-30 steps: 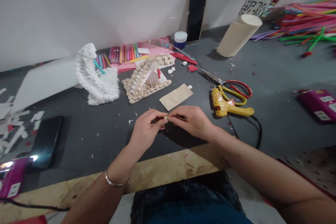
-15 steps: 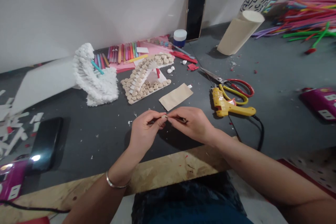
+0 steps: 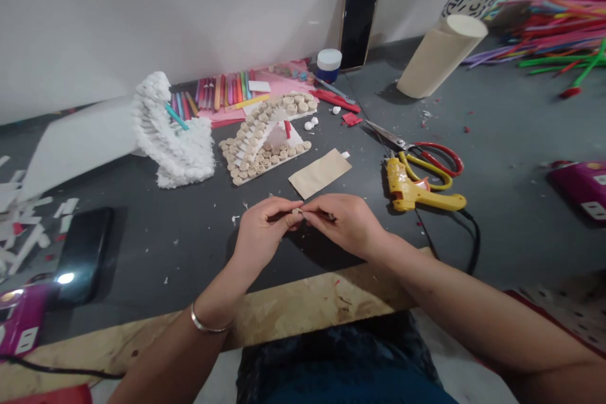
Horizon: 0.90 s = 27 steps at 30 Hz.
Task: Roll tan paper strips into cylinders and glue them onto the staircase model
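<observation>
Between the fingertips of my left hand point(image 3: 265, 224) and my right hand point(image 3: 348, 224) is a small beige paper roll point(image 3: 297, 211), mostly covered by the fingers. Both hands pinch it, thumbs against forefingers, low over the table's front part. Just beyond them lies a flat beige paper piece point(image 3: 320, 173) with a zigzag short edge. Farther off stands a curved model point(image 3: 258, 139) covered with rolled beige paper coils. Left of that is a white, rough-textured curved model point(image 3: 173, 139) with a blue stick in it.
Right of my hands lie a yellow glue gun point(image 3: 416, 192) with a black cord and open scissors point(image 3: 426, 158). A beige tube point(image 3: 440, 57) and a phone point(image 3: 360, 19) stand at the back. Another phone point(image 3: 86, 255) lies left, near paper scraps point(image 3: 23, 227).
The camera view has shifted slightly. Both hands keep pinching the paper roll in nearly the same place, with the strip end by my right hand showing less.
</observation>
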Tool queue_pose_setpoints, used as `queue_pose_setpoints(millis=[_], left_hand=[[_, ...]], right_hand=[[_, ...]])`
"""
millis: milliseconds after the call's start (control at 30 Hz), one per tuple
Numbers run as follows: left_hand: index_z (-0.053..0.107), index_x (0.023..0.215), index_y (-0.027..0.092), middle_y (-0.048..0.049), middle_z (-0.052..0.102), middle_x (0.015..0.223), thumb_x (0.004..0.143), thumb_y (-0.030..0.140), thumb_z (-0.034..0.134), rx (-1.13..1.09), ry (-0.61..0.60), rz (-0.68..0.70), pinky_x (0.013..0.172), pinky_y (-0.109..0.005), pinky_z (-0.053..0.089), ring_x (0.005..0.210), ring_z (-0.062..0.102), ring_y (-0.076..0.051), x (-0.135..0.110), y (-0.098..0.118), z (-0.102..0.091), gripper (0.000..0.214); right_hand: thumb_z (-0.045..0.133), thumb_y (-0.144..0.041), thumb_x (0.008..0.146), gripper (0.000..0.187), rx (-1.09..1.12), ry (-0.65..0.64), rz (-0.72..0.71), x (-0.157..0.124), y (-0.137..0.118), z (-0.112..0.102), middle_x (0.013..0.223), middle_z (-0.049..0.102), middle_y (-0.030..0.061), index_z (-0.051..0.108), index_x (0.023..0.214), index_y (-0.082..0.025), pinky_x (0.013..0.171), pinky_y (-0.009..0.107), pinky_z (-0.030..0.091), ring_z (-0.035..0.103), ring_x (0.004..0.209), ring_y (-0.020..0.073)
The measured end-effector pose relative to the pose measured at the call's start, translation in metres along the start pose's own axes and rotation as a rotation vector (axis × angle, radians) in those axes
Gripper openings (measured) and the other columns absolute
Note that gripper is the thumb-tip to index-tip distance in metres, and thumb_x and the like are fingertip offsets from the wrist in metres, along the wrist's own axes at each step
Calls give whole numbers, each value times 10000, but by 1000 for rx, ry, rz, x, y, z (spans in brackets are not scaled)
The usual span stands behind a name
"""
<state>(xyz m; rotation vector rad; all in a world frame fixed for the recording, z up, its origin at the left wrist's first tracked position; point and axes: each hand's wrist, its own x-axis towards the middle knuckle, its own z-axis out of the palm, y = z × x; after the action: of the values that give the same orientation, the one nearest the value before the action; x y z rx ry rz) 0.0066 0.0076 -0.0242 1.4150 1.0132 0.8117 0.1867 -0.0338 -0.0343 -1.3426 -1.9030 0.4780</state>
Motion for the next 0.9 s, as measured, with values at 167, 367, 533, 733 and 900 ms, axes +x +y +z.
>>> queue_pose_setpoints(millis=[167, 367, 533, 733, 900], left_hand=[[726, 778, 160, 4, 661, 719, 700, 311, 808, -74, 45, -32, 548, -201, 565, 581, 662, -106, -1, 1, 5, 189], [604, 682, 157, 24, 626, 659, 604, 383, 861, -79, -55, -76, 515, -222, 542, 529, 622, -105, -1, 9, 0, 352], [528, 663, 175, 45, 570, 627, 606, 314, 861, 5, -157, -84, 470, -199, 471, 500, 576, -90, -2, 9, -3, 366], [586, 738, 170, 22, 561, 737, 690, 323, 807, 118, -159, -19, 476, -191, 480, 549, 577, -84, -3, 13, -4, 273], [655, 841, 163, -11, 631, 791, 832, 345, 687, 73, -201, 2, 597, -224, 574, 621, 669, -113, -1, 15, -8, 184]], right_hand=[[635, -292, 893, 150, -9, 35, 81, -1, -1, -5, 703, 705, 1, 706, 821, -180, 578, 222, 412, 603, 603, 109], [556, -234, 933, 152, 58, -40, -128, 1, -1, -10, 788, 716, 27, 696, 902, -182, 649, 223, 454, 639, 713, 124], [615, -261, 910, 136, 79, -80, -105, 0, -3, -10, 719, 692, 8, 699, 836, -184, 604, 211, 424, 607, 648, 108], [623, -266, 895, 142, 105, -80, 57, 2, -7, -13, 711, 696, 0, 698, 809, -182, 581, 203, 408, 599, 616, 98], [605, -273, 908, 150, 108, -73, 36, 5, -3, -16, 742, 708, 10, 707, 841, -186, 609, 210, 426, 616, 647, 107]])
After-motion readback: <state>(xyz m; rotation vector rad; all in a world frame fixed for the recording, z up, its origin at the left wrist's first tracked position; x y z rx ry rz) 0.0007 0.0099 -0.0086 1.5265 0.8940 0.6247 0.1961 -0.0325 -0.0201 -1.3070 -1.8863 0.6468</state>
